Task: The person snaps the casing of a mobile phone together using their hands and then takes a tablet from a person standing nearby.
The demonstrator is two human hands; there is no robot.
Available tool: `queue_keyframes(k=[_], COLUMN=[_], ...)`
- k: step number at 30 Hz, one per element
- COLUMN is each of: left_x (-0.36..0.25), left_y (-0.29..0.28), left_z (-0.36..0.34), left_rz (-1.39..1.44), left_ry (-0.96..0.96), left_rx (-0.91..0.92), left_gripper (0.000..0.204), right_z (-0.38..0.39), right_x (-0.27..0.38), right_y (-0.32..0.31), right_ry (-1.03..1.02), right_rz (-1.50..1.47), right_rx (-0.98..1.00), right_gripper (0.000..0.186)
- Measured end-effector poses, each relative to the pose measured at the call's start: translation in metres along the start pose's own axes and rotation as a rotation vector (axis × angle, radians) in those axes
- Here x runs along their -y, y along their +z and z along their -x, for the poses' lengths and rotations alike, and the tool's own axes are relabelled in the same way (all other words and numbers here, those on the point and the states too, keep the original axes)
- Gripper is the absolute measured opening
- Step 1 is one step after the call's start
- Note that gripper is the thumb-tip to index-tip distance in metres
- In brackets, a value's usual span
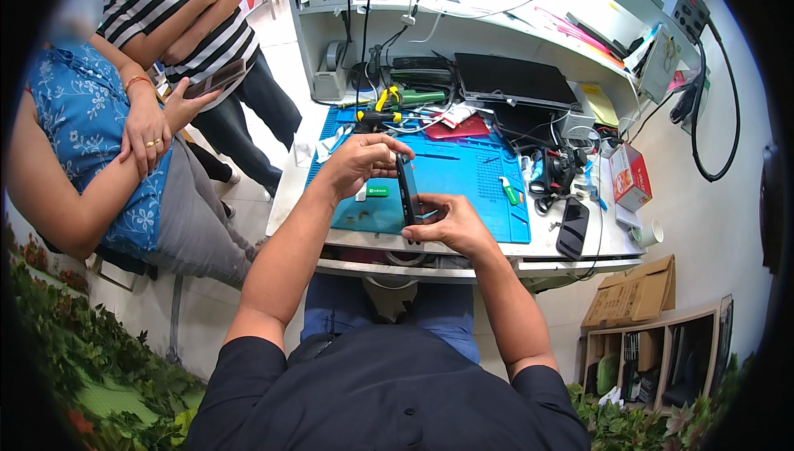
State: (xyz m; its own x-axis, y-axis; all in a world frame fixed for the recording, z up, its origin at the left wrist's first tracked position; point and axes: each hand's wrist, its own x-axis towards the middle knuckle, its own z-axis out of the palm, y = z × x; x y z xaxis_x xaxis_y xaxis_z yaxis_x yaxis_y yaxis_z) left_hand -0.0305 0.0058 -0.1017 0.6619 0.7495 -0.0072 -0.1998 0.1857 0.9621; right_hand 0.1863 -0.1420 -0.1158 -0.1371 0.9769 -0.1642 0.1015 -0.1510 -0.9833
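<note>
A dark smartphone [406, 190] stands nearly edge-on between my hands, above the blue repair mat [484, 178]. My left hand [361, 165] pinches its upper end, fingers curled at the far corner. Lower down, my right hand [453, 223] grips the near end between thumb and fingers. The screen face is turned too far to make out. Beside my left hand, a small green and white item [376, 191] lies on the mat. A thin dark tool [437, 156] rests beyond the phone.
Yellow-and-black pliers [380, 112], cables and a dark monitor [517, 81] crowd the back. At right lie another phone [572, 227], a red-and-white box [630, 176] and a fallen white cup [652, 232]. Two people stand at left, one holding a phone [217, 79].
</note>
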Motion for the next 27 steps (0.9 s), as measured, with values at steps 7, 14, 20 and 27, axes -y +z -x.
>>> queue_keyframes(k=[7,14,20,27], left_x=[-0.002,-0.007,-0.008,-0.008], left_y=[-0.001,0.003,0.001,0.001], left_z=[0.001,0.003,0.004,0.003], left_rz=[0.042,-0.135,-0.184,-0.149], left_ry=[0.018,0.144,0.181,0.175], left_rx=[0.040,0.035,0.035,0.045], left_gripper=[0.039,0.037,0.036,0.031], right_z=[-0.004,-0.007,-0.010,-0.010], right_x=[-0.005,-0.004,-0.010,-0.006], right_y=[-0.003,0.000,0.000,0.002], right_ry=[-0.035,-0.052,-0.033,-0.045], right_rz=[0.072,0.071,0.102,0.141], right_rx=[-0.024,-0.021,-0.035,-0.058], right_gripper=[0.077,0.076,0.081,0.085])
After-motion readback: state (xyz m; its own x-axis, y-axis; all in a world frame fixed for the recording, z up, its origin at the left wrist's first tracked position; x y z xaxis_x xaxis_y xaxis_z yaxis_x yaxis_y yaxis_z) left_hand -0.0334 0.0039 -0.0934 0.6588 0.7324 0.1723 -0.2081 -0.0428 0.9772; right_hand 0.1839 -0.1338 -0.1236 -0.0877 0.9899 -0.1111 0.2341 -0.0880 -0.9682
